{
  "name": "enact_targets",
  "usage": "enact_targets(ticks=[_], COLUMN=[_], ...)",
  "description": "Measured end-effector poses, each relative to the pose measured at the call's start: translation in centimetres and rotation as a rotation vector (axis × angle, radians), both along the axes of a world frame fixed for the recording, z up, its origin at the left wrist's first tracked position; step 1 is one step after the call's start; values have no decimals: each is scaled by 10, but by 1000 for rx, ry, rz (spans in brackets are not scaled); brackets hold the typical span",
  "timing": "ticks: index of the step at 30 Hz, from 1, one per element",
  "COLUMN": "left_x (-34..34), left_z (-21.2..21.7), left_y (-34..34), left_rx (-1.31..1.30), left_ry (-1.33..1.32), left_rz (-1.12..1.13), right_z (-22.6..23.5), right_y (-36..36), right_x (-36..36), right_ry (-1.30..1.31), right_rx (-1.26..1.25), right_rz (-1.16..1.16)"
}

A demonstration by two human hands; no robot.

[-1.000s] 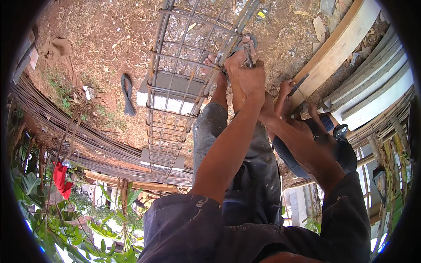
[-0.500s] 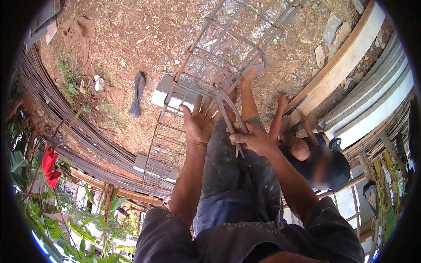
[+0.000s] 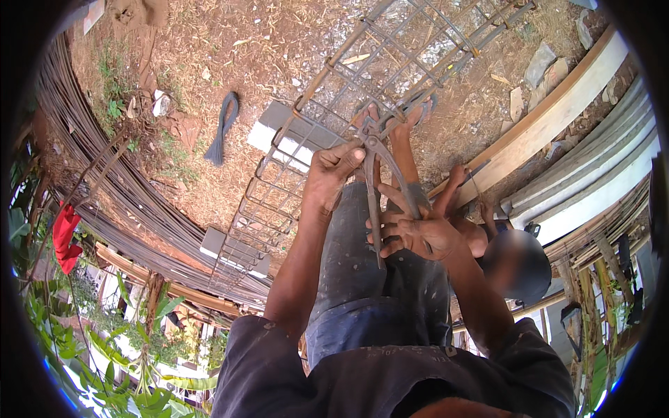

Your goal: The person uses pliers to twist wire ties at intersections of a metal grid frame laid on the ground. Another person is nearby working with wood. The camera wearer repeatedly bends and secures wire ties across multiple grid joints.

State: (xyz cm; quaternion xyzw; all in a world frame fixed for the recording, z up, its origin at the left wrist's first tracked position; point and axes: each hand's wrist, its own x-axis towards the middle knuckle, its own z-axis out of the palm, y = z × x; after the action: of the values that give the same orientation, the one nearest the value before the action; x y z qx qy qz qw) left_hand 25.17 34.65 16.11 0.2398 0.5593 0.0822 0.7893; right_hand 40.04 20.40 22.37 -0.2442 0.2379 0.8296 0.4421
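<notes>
A long cage of tied steel bars [image 3: 275, 143] slants from upper right to lower left in front of me. My right hand [image 3: 425, 233] holds a pair of rusty pincers [image 3: 390, 164], its fingers loosely spread about the parted handles. The pincers' head lies against the cage's near side, where the jaws overlap the bars. Beside that head, my left hand [image 3: 334, 171] is closed with the thumb pressed on the curled fingers. Whatever it pinches is too small or hidden to make out.
Grey-white blocks [image 3: 268, 136] stand under the cage. A bundle of tie wire [image 3: 223, 129] lies on the dirt. Long bars [image 3: 104, 167] curve along the left. A person [image 3: 512, 265] sits close on my right, near a wooden plank [image 3: 550, 115] and stacked pale slabs [image 3: 592, 167].
My left hand has turned from open, palm up, to closed beside the pincers' head. The right fingers have spread and the handles stand wider apart. The view has shifted slightly.
</notes>
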Motion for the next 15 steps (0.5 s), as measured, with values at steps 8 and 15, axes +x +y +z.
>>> enact_targets(ticks=[8,15], left_x=[-11,-11], left_z=[30,52], left_y=[58,10], left_rx=[500,685], left_ry=[226,107], left_rz=[-291,-443], right_z=[-23,-36], right_y=[-6,31], right_x=[15,19], right_ry=[-84,-147], right_rx=[252,-3], right_rz=[176,-137])
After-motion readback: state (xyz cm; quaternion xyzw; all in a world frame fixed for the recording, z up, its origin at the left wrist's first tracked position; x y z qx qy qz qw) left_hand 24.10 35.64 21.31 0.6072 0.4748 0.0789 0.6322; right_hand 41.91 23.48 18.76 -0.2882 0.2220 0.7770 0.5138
